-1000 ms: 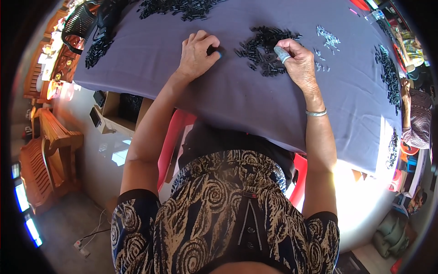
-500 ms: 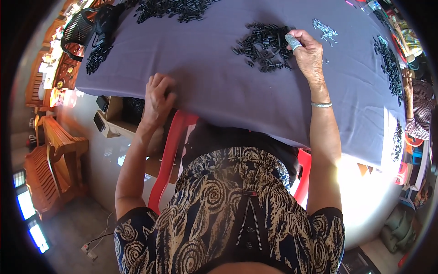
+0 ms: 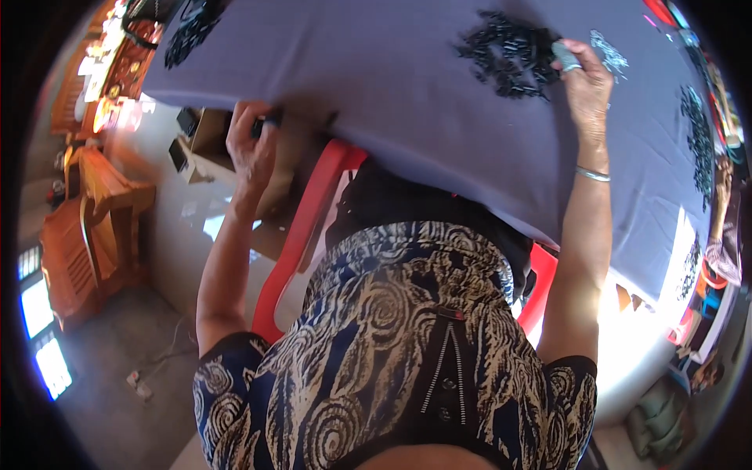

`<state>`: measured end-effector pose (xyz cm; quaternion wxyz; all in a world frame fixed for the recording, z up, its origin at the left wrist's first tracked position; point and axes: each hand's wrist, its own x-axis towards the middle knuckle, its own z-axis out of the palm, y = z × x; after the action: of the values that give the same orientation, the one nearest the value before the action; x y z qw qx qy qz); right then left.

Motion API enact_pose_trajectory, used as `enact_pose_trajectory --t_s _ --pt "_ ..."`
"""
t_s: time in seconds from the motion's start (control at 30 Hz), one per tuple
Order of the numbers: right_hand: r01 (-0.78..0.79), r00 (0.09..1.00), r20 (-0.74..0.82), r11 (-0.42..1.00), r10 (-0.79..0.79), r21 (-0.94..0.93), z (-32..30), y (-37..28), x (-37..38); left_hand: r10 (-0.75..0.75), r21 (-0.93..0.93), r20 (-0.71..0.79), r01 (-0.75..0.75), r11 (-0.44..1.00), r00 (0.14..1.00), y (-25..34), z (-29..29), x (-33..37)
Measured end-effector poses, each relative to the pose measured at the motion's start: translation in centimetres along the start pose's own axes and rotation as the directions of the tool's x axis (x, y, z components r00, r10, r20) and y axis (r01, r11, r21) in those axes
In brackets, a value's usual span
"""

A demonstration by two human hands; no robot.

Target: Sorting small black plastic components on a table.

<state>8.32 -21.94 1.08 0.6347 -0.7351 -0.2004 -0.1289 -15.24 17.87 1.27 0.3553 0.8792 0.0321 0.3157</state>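
My right hand (image 3: 587, 78) is at the right edge of a pile of small black tube-like pieces (image 3: 509, 55) on the grey-purple cloth. A grey wrap (image 3: 565, 57) covers one of its fingertips, and its fingers are pinched together. What lies between them, if anything, is hidden. My left hand (image 3: 251, 145) hovers by the near left edge of the cloth, fingers curled. A small black piece (image 3: 272, 117) shows at its fingertips, blurred. Another dark speck (image 3: 332, 120) appears to its right near the cloth's edge.
Small silvery pieces (image 3: 607, 51) lie beyond my right hand. More black pieces lie at the left (image 3: 192, 31) and the far right (image 3: 695, 141). Below the left table edge stands an open cardboard box (image 3: 207, 145). A red chair (image 3: 301, 227) is under me.
The view has shifted, so the table sits higher and further right. My left hand has turned, and a black piece now shows at its fingers. My right hand stays beside the pile.
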Motion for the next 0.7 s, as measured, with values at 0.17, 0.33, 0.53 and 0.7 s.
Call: enact_pose_trajectory --t_s 0.17,0.33,0.53,0.7 --pt "-0.049 0.999 -0.013 0.999 0.049 -0.005 -0.8 0.8 0.0 -0.091 -0.072 0.022 0.093 0.993 0.996 -0.4 0.4 0.0" --pt "-0.04 0.999 0.024 0.999 0.039 0.037 -0.6 1.1 -0.3 -0.063 -0.135 -0.024 0.059 0.989 0.998 0.1 1.6 -0.5" --pt "-0.082 0.995 0.056 0.996 0.083 -0.021 -1.4 1.5 -0.1 -0.043 -0.217 0.035 0.049 0.975 0.998 1.1 2.1 -0.3" --pt "-0.067 0.996 0.054 0.998 0.066 0.009 -0.9 1.4 -0.1 0.265 0.059 0.322 -0.298 0.953 0.909 1.8 3.1 1.7"
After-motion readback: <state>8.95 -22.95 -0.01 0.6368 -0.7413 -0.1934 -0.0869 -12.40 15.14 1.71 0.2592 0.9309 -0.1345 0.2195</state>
